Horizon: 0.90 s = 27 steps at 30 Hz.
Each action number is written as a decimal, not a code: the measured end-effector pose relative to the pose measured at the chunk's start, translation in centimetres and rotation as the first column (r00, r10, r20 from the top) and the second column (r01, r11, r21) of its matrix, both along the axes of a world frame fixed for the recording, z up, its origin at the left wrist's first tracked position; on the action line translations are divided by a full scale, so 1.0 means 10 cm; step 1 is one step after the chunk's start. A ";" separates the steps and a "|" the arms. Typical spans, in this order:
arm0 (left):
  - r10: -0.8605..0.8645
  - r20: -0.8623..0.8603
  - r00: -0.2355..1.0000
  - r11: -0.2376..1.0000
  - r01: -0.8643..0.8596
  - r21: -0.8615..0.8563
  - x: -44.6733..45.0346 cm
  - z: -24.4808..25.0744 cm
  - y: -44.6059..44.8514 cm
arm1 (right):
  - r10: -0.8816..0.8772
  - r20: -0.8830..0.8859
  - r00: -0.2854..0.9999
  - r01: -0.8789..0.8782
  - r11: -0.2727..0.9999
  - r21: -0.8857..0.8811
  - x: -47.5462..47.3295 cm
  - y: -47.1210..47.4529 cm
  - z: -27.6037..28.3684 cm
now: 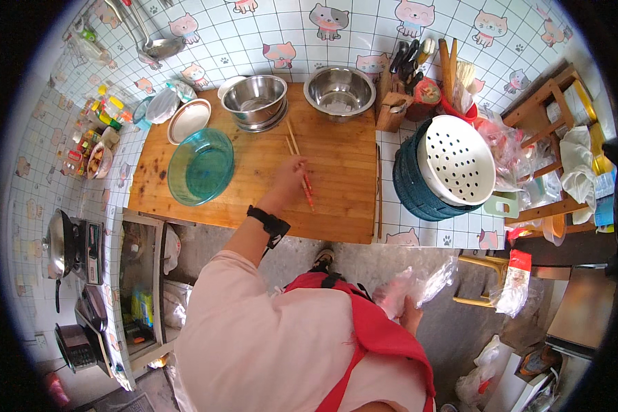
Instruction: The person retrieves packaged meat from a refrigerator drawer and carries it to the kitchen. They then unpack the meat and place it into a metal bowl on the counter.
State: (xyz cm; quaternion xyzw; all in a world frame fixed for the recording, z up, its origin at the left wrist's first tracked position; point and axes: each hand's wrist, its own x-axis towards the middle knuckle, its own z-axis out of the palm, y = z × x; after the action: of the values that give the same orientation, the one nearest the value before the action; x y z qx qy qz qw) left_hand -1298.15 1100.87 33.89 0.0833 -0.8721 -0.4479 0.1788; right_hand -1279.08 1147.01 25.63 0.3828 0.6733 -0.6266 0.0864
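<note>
My left hand (290,174) is over the wooden board (252,190), its fingers on a pair of wooden chopsticks (307,191) with red ends; whether they are gripped or only touched is unclear. Down at my right side, my right hand (411,313) holds a clear plastic bag (432,284). A teal transparent bowl (201,167) stands on the board to the left of my left hand. Behind the chopsticks are a steel bowl (255,98), set on another metal piece, and a second steel bowl (340,93). An oval cream dish (189,121) lies behind the teal bowl.
A white colander (458,159) rests on a dark teal basket (409,180) at the right. Beside the wall stand a wooden knife block (394,110) and a red utensil holder (458,109). Bottles (103,113) crowd the left corner. A stool (474,261) stands below right.
</note>
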 end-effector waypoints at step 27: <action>-0.092 0.207 0.974 0.153 -0.192 0.969 -1.23 0.45 0.49 | -0.052 -0.051 0.997 0.051 0.998 -0.029 0.08 -0.01 0.05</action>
State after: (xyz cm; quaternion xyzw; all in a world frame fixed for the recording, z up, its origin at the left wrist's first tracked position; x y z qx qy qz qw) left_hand -1310.43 1105.79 38.35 0.2565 -0.3810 -0.8883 -0.0002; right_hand -1278.28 1146.90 26.08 0.3824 0.6567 -0.6474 0.0581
